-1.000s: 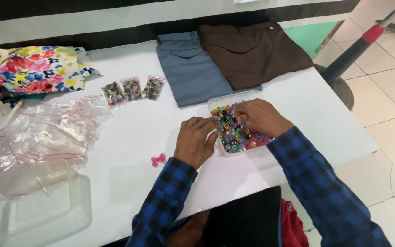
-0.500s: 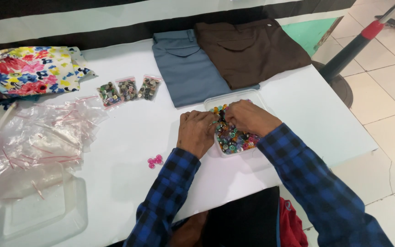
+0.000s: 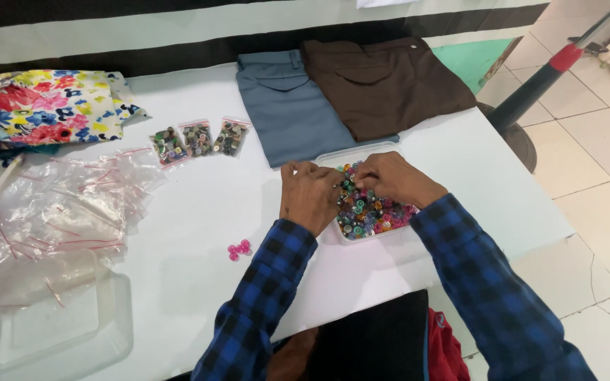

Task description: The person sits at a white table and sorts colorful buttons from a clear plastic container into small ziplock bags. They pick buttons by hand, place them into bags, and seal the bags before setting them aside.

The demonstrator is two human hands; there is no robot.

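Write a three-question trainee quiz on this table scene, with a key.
1. True or false: both hands are in the clear tray of buttons.
2. How many small filled bags lie in a row left of the grey trousers?
3. What lies on the table nearest the left hand: A pink buttons, B scissors, C a spool?

Key: 1 true; 2 three; 3 A.
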